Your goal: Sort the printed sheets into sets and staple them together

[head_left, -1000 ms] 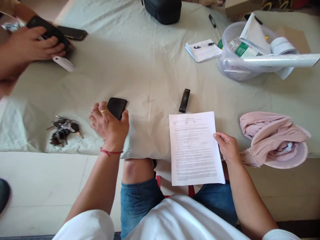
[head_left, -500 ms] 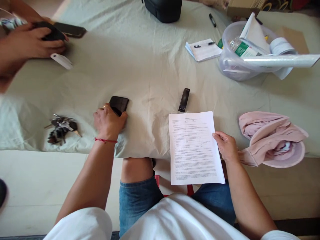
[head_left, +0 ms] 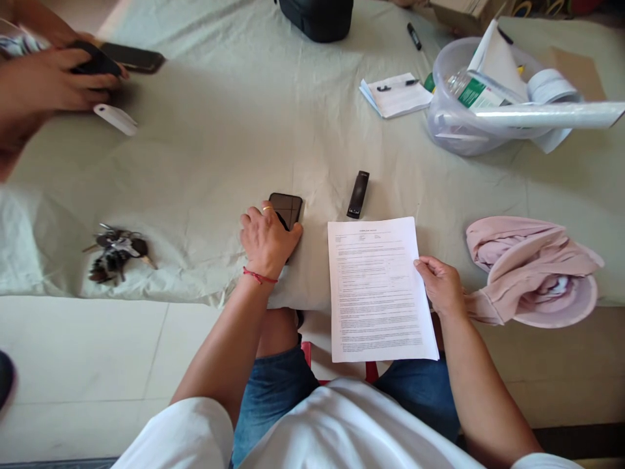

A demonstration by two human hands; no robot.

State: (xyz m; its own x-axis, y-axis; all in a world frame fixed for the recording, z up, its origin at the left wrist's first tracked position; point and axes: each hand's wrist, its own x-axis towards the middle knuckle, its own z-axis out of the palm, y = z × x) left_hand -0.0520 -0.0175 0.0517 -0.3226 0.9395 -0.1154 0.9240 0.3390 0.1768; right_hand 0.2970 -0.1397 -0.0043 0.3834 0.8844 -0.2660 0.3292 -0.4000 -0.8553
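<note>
Pale green cloth-covered table [head_left: 293, 130]: your left hand [head_left: 266, 242] grips the black phone [head_left: 288, 208]; at three o'clock, your right hand [head_left: 442, 286] pinches the printed white sheet [head_left: 375, 286], not yet laid flat.

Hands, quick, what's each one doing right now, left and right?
Left hand: closed on the black phone lying on the cloth.
Right hand: pinching the right edge of the printed sheet.

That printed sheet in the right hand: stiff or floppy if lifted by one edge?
Likely floppy. The sheet looks like a single thin page, and its near half overhangs the table edge, pinched at one side only by the right hand. It is probably very light, so a push may slide it easily on the cloth. Lifted by that edge, the far side would likely droop.
</note>
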